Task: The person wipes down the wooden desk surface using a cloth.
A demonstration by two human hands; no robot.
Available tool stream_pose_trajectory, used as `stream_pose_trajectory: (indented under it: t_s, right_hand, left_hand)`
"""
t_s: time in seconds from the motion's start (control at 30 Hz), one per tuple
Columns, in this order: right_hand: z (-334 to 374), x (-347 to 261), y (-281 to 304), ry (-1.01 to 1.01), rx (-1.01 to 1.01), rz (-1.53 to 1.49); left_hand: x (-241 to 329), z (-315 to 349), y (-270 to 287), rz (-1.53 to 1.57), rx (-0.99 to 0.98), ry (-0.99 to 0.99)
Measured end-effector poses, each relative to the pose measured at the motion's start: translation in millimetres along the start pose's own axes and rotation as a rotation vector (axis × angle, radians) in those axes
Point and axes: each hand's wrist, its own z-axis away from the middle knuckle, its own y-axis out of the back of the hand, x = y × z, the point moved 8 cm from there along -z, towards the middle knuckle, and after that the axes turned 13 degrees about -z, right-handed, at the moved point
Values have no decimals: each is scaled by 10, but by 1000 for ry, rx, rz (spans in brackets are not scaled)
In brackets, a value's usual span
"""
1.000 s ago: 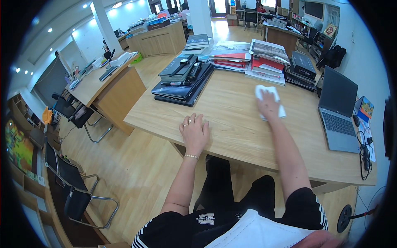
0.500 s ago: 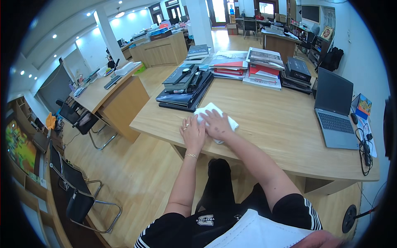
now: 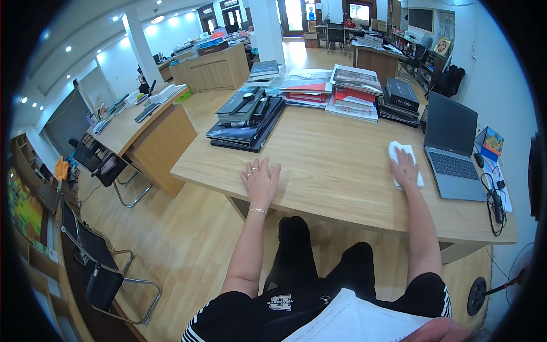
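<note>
A folded white cloth [image 3: 398,153] lies on the light wooden desk [image 3: 319,154], just left of an open grey laptop [image 3: 456,170]. My right hand [image 3: 405,170] presses down on this cloth, holding it against the top, with part of it showing past the fingers and along the hand's right side. Well to the left, my left hand [image 3: 260,183] rests on the desk near its front edge, fingers a little apart and nothing in them. A ring and a bracelet are on that hand and wrist.
Dark books and folders [image 3: 246,122] are piled at the desk's left, with a watch-like black item on top. More stacks of magazines [image 3: 354,94] line the back. A black mouse [image 3: 478,160] and a coiled cable [image 3: 497,208] lie right of the laptop. Black chairs [image 3: 105,279] stand at left.
My right hand has slid the white cloth from beside my left hand across the desk to the laptop. My left hand stays nearly in place, now alone on the wood. The view has shifted slightly.
</note>
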Motion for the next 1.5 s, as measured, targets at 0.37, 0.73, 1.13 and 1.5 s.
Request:
stream_pose_trajectory:
  t_s: [0.37,0.73,1.13,1.5]
  right_hand:
    - [587,-895,-170,168,-75,-15]
    - [1537,-1685,-18,636,-241,-198]
    - [1930,324,1015,296,-186,-168]
    - [2040,2831,1561,-146,185,36]
  left_hand:
    - [121,-1,-48,-107,-82,-32]
    - [139,-12,-87,-190,-169,-61]
    - [113,4,-118,-203,-184,-78]
    - [132,-22,-166,-243,-169,-63]
